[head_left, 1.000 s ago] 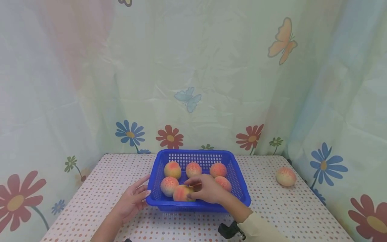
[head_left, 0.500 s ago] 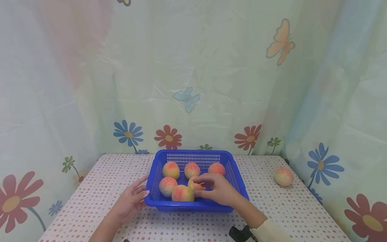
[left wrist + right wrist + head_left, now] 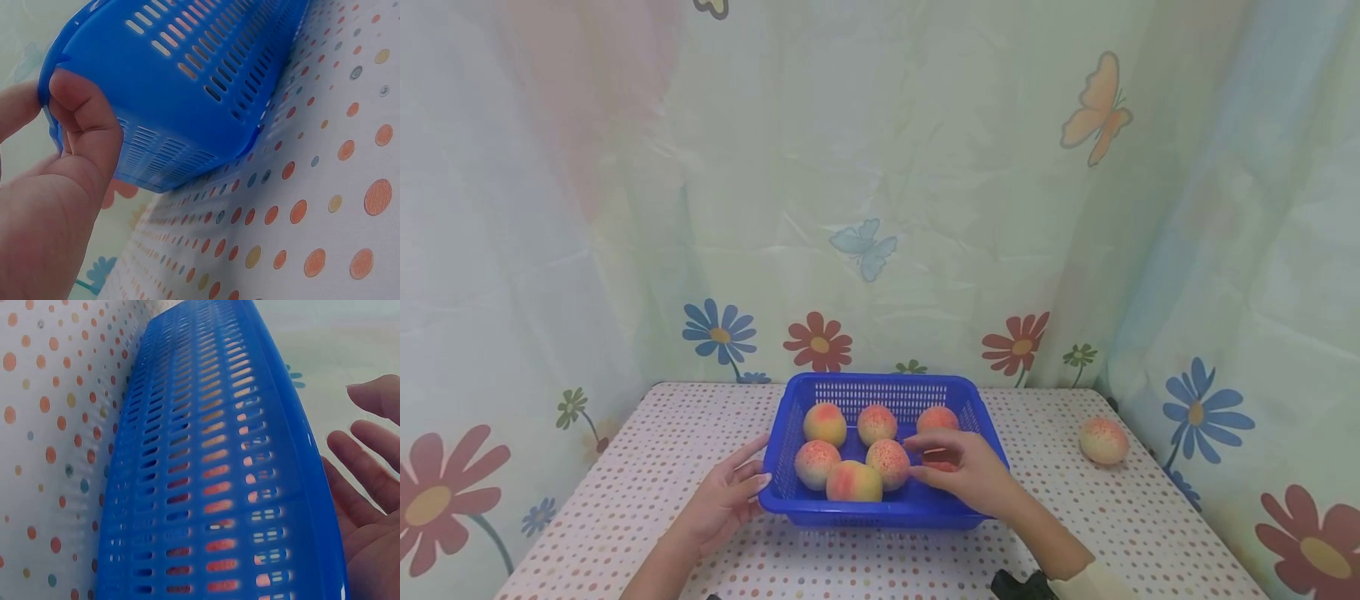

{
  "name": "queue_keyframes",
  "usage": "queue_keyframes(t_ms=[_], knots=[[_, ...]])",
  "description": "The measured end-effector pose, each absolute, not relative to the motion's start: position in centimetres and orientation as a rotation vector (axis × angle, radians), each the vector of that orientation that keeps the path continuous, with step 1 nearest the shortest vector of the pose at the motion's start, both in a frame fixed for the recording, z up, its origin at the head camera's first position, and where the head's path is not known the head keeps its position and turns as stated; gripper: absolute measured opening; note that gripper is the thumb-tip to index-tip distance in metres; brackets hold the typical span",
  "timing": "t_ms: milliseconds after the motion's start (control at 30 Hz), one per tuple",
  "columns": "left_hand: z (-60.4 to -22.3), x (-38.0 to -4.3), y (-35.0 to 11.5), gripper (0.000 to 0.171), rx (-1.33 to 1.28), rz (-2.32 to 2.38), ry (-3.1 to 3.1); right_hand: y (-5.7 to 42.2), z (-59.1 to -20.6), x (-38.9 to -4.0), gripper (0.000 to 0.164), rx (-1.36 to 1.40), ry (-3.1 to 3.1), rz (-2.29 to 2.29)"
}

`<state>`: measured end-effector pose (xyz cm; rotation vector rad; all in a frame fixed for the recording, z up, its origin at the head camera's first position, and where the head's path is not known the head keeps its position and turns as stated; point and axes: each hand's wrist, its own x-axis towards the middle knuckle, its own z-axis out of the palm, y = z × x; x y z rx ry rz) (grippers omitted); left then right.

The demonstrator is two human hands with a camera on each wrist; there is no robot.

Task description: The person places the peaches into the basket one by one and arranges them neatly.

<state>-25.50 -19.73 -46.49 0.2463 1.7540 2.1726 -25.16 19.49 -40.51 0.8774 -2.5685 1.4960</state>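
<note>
A blue plastic basket (image 3: 887, 521) holds several peaches in red, pink and yellow. My left hand (image 3: 722, 504) grips its left rim; the left wrist view has the thumb and fingers around the rim. My right hand (image 3: 973, 471) is over the right part of the basket with its fingers loosely bent and parted. Below it shows a reddish peach (image 3: 942, 465), partly hidden by the hand. A speckled peach (image 3: 887, 464) lies right by the right fingertips. Toward the front is a yellow-red peach (image 3: 853, 482). In the right wrist view, nothing shows between the fingers.
Apart from the basket, one pale peach (image 3: 1103, 440) rests on the right side of the table. A dotted cloth (image 3: 700, 417) covers the table. A curtain (image 3: 880, 167) printed with flowers and butterflies surrounds its back and sides.
My right hand has moved right inside the basket, from the yellow-red front peach past the speckled one, which is uncovered now. The left hand keeps its hold on the rim.
</note>
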Motion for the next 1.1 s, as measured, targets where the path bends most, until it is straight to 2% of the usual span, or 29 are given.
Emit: queue_keyframes(t_ms=[333,767,1100], knots=[[-46.7,-25.5,-19.8,0.076,0.244,2.166,1.773,21.7,-41.2,-25.0,0.033,0.762,-2.516,1.539],[-46.8,-25.6,-19.8,0.075,0.253,2.166,1.771,25.1,-42.1,-24.4,0.027,0.521,-2.461,1.419],[-46.9,-25.7,-19.9,0.075,0.255,2.171,1.771,28.2,-43.1,-24.6,0.032,0.375,-2.407,1.24]])
